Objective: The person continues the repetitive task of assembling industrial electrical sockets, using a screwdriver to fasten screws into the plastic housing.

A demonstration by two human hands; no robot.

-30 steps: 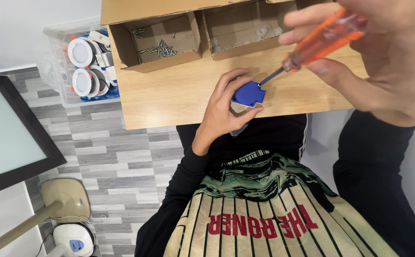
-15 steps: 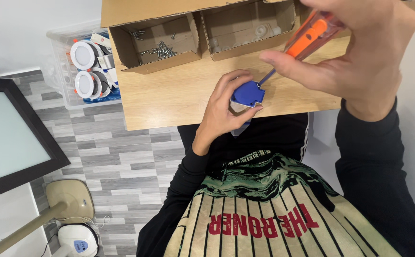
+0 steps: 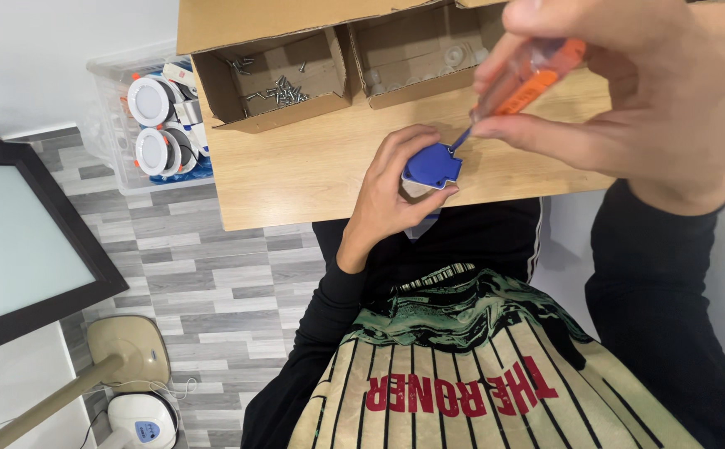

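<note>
My left hand grips a small blue plastic part at the near edge of a wooden table. My right hand is raised close to the camera and holds an orange-handled screwdriver. The screwdriver's thin shaft slants down to the left, and its tip rests on the top of the blue part. A little white shows under the blue part.
Two open cardboard trays stand at the table's back: the left one holds several loose screws, the right one holds pale parts. A clear bin of round white fittings sits on the floor to the left. A dark-framed panel and a beige stand base lie lower left.
My right hand has drawn closer over the blue part and turned the screwdriver more upright. My left hand and the blue part have stayed in place.
</note>
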